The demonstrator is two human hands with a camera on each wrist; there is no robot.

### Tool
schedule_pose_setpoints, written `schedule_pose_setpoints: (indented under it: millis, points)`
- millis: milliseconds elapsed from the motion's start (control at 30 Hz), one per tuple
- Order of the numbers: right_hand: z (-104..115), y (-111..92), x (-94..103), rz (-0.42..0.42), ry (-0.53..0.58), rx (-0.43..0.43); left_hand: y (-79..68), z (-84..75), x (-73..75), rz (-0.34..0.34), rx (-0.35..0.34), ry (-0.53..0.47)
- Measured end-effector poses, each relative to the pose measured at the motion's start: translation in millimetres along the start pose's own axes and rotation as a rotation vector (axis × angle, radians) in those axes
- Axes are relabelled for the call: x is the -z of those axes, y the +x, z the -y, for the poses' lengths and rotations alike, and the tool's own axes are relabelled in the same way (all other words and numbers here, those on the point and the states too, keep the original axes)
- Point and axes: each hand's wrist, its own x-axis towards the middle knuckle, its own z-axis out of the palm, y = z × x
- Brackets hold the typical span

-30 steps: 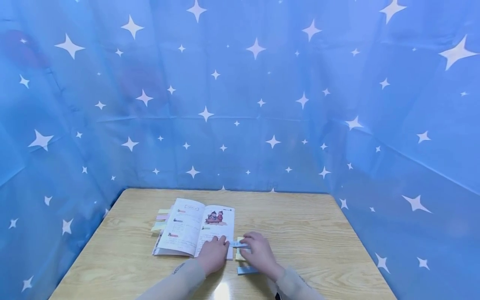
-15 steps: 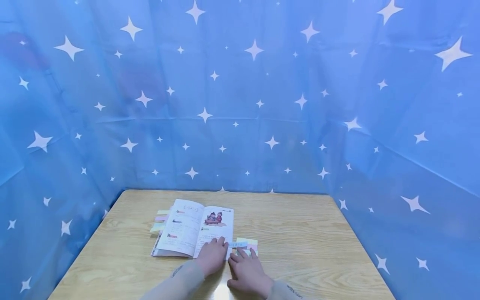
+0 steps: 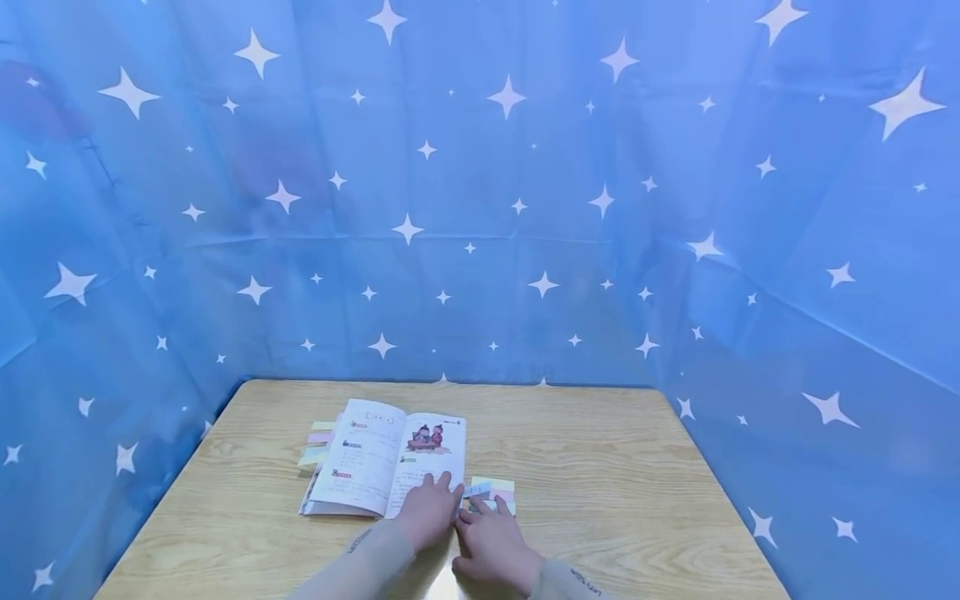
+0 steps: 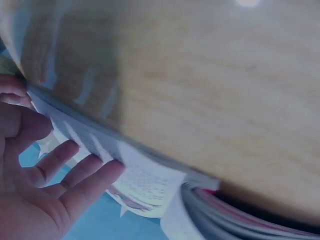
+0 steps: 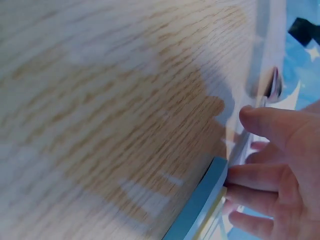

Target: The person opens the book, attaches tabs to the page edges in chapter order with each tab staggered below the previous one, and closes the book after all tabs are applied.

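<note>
An open book [image 3: 360, 462] lies on the table, print on its left page and a coloured drawing on its right. My left hand [image 3: 427, 512] rests on the lower part of the right page with its fingers spread. Just right of the book, my right hand [image 3: 491, 540] lies low, its fingers fairly straight. Its fingertips are at a light-blue sticky strip [image 3: 477, 489] by the page edge. Under that strip are pastel sticky notes [image 3: 502, 485], partly covered by the hand. In the right wrist view a blue sticky-note pad [image 5: 197, 200] stands close beside the fingers.
Yellow, pink and green sticky tabs [image 3: 318, 439] stick out from the book's left edge. The wooden table [image 3: 600, 467] reaches back to a blue star-patterned curtain [image 3: 480, 208].
My right hand has let go of the light-blue strip and come down and left, now covering where the blue pad lay. The strip has tilted slightly. My left hand stays on the page.
</note>
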Motion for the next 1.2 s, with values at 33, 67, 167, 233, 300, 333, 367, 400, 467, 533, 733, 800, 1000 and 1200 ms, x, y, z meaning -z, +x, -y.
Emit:
schedule_pose_setpoints:
  millis: [33, 67, 167, 233, 300, 333, 367, 400, 467, 533, 733, 800, 1000, 1200]
  points:
    - [0, 0, 0.6, 0.0, -0.001, 0.0, 1.1, -0.7, 1.6, 0.0, 0.006, 0.002]
    - [0, 0, 1.3, 0.001, -0.002, 0.0, 2.4, -1.1, 3.4, -0.001, 0.01, 0.004]
    - [2, 2, 4.5, 0.009, -0.012, -0.006, 4.9, -1.0, 8.3, 0.013, 0.033, -0.005]
    - [2, 3, 6.4, 0.019, -0.012, -0.01, 4.0, 0.3, 10.8, 0.024, 0.043, -0.02]
    - [3, 5, 7.2, 0.027, -0.009, -0.013, 2.6, 2.0, 11.4, 0.024, 0.052, -0.046]
    - [3, 5, 7.3, 0.031, -0.004, -0.015, 1.5, 3.0, 11.3, 0.024, 0.05, -0.059]
    - [3, 5, 7.1, 0.032, 0.0, -0.016, 0.2, 3.8, 11.1, 0.019, 0.046, -0.073]
    - [2, 6, 6.5, 0.033, 0.006, -0.015, -1.0, 5.1, 11.0, 0.013, 0.039, -0.085]
    - [2, 7, 6.0, 0.035, 0.017, -0.007, -3.1, 8.9, 11.9, 0.021, 0.029, -0.122]
    - [2, 8, 5.8, 0.03, 0.025, 0.006, -5.3, 15.3, 14.7, 0.036, 0.009, -0.177]
    - [4, 11, 6.0, 0.003, 0.036, 0.017, -8.5, 41.7, 19.8, 0.076, 0.015, -0.419]
    - [5, 13, 6.2, -0.006, 0.031, 0.016, -10.1, 48.3, 19.3, 0.067, 0.038, -0.463]
    - [10, 19, 2.1, -0.02, 0.05, 0.027, -17.4, 59.3, 23.2, 0.018, 0.1, -0.525]
    - [22, 29, -0.6, -0.015, 0.127, 0.07, -33.0, 68.2, 32.2, -0.066, 0.207, -0.622]
